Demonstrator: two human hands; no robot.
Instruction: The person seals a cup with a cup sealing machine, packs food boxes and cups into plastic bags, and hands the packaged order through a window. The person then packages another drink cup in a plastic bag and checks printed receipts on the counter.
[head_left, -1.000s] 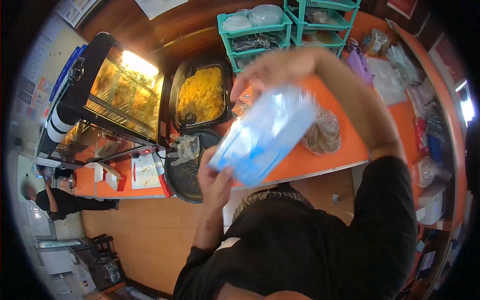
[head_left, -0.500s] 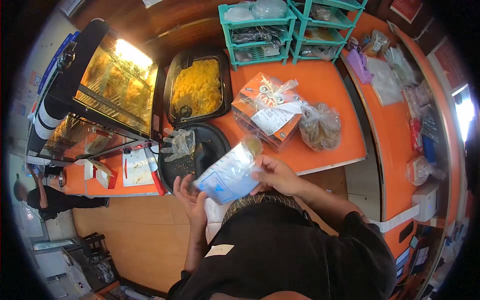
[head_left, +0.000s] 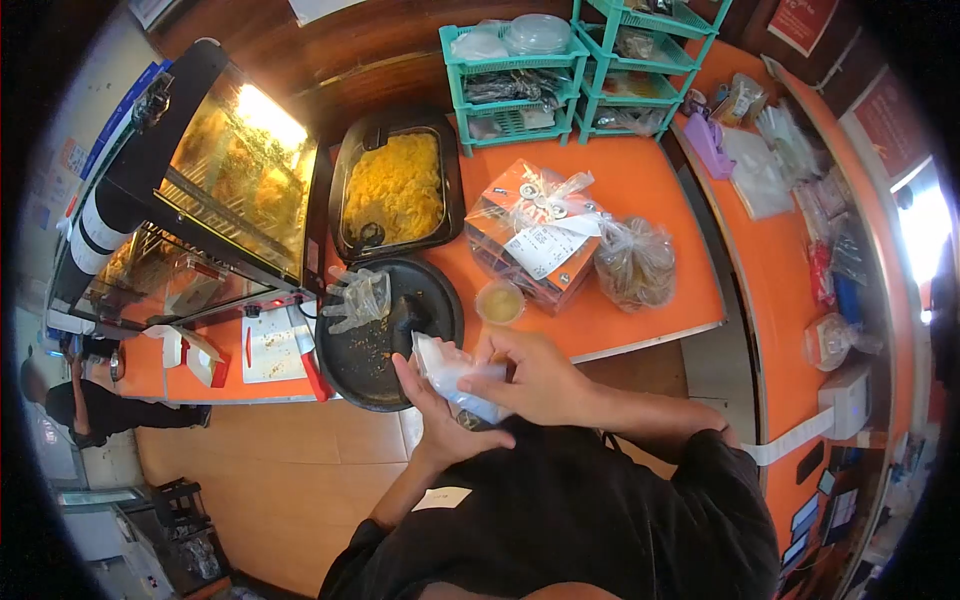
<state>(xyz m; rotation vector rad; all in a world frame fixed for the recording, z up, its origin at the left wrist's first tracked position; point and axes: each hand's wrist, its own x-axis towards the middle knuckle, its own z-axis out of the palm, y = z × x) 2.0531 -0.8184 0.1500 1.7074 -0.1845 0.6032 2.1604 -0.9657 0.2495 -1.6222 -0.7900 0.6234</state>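
Observation:
A clear plastic packet with blue printing [head_left: 432,362] is held in front of my body, folded and smaller in outline. My left hand [head_left: 440,425] cups it from the left and below, fingers stretched along it and thumb to the right. From the right, my right hand [head_left: 540,375] grips the packet with bent fingers. What is inside the packet cannot be made out. Just beyond my right hand, a small clear cup of yellowish sauce [head_left: 500,302] stands on the orange counter [head_left: 640,335]. Beside it are a tied box in plastic with a receipt [head_left: 545,245] and a knotted bag of brown contents [head_left: 636,262].
A black round tray [head_left: 385,385] holds a clear glove [head_left: 362,300]. Behind it sits a pan of yellow food [head_left: 393,185], left of which stands a lit display warmer [head_left: 235,170]. Green racks [head_left: 515,90] stand at the back. A person [head_left: 85,405] is at far left.
The packet was spread flat with its blue print facing up; now it is folded between my hands. My left hand has moved right and under it. The view has shifted slightly.

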